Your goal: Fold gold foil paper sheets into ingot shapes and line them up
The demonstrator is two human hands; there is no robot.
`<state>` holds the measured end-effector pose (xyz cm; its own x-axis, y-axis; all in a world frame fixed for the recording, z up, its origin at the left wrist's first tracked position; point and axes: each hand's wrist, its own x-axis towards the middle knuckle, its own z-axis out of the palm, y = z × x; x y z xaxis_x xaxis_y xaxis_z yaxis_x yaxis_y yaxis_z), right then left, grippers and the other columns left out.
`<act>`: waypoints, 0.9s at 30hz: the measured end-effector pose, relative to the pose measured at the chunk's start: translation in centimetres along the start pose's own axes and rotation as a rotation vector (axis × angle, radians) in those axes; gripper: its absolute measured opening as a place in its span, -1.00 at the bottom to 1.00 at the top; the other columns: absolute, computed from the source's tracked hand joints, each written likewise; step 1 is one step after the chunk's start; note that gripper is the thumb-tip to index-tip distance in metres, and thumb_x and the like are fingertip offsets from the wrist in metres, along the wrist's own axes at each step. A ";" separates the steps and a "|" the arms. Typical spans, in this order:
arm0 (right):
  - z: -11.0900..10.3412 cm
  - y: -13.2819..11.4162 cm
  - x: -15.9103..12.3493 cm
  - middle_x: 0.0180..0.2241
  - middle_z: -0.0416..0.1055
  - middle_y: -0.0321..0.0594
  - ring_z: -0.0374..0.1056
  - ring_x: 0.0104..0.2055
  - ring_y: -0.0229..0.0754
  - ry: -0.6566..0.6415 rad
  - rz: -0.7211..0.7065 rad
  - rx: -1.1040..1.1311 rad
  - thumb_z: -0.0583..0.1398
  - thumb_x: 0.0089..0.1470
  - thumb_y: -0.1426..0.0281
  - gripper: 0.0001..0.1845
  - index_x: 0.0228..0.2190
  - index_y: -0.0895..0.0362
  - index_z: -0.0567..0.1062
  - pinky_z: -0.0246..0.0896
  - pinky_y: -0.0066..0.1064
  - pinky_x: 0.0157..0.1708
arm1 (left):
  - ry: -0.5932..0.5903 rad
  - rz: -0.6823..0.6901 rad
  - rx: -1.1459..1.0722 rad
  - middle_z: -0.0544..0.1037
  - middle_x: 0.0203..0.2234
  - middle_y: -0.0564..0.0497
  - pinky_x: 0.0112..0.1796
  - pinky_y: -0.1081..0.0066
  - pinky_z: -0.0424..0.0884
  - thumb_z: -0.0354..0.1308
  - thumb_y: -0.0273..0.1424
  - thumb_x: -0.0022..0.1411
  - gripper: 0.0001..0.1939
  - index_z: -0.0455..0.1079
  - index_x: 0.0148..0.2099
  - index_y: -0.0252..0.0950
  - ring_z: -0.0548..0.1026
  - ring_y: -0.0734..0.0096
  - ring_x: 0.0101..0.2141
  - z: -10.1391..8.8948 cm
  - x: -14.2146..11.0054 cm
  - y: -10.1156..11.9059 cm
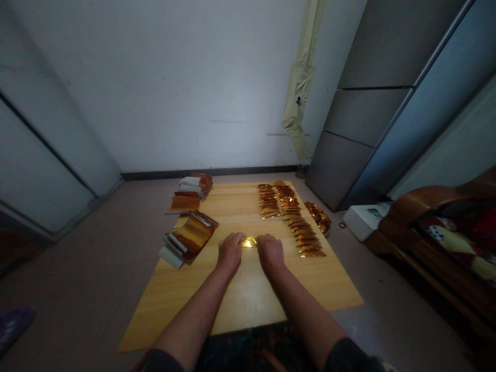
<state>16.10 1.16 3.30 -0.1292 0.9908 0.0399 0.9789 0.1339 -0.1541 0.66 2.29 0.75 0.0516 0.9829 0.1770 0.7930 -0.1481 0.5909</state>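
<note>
Both hands [230, 251] [272, 251] clamp fingers [237, 238] on gold foil [249, 242]; marking [374, 212] on the white box [358, 223] is illegible.

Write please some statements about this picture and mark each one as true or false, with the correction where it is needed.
1. The left hand and the right hand hold one gold sheet between them. True.
2. Stacks of brown and white sheets lie at the left side of the wooden board. True.
3. The rows of gold pieces are on the left side too. False: the gold pieces are on the board's right side.
4. The right hand touches the white box. False: the white box stands beyond the board's right edge, apart from both hands.
</note>
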 end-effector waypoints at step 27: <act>-0.5 0.3 2.3 -0.23 0.46 -0.19 0.35 -0.28 -0.25 -0.076 -0.067 0.138 0.10 0.18 0.44 -0.77 -0.28 0.10 0.57 0.02 -0.47 -0.37 | -0.154 0.345 0.324 0.45 -0.29 -0.09 -0.19 0.27 0.24 -0.10 -0.46 0.36 -0.72 0.46 -0.18 -0.28 0.35 0.24 -0.23 -0.9 -0.9 0.8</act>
<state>16.16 3.42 3.79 -0.2107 0.9774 -0.0193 0.9373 0.1963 -0.2881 0.68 1.20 1.77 0.4137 0.8912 0.1863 0.8607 -0.4495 0.2390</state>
